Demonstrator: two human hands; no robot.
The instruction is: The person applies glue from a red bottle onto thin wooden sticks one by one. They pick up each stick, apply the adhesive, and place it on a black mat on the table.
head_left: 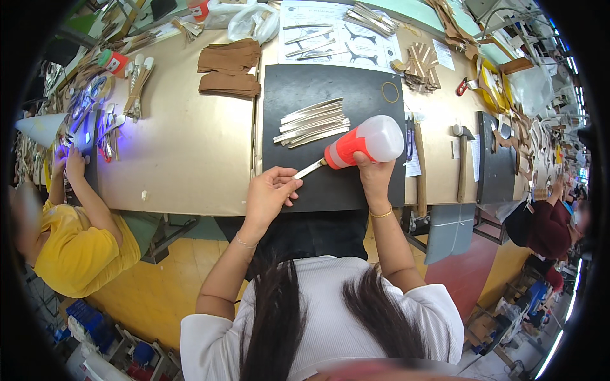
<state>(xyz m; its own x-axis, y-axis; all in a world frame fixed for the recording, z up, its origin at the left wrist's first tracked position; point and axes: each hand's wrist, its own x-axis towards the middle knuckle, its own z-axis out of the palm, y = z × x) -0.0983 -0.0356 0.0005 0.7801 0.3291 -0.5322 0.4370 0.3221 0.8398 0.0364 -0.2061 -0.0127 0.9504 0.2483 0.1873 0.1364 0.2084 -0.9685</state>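
My right hand point(376, 179) grips a squeeze bottle point(387, 136) with a translucent white body and a red-orange band. It is tipped over, its narrow nozzle pointing down and left. Between the fingertips of my left hand point(270, 193), closed in a pinch, is a narrow pale strip point(307, 170). The nozzle tip meets the strip's far end or lies just over it; I cannot tell which. Both hands are above the near part of a black mat point(337, 197). Farther back on this mat lies a loose pile of similar metallic-looking strips point(312, 122).
Brown flat pieces point(229, 68) are stacked at the back left. Printed sheets point(298, 13) with more strips lie behind the mat. To the right are a wooden-handled tool point(421, 171) and a hammer point(462, 162). A co-worker in yellow point(86, 247) works at left.
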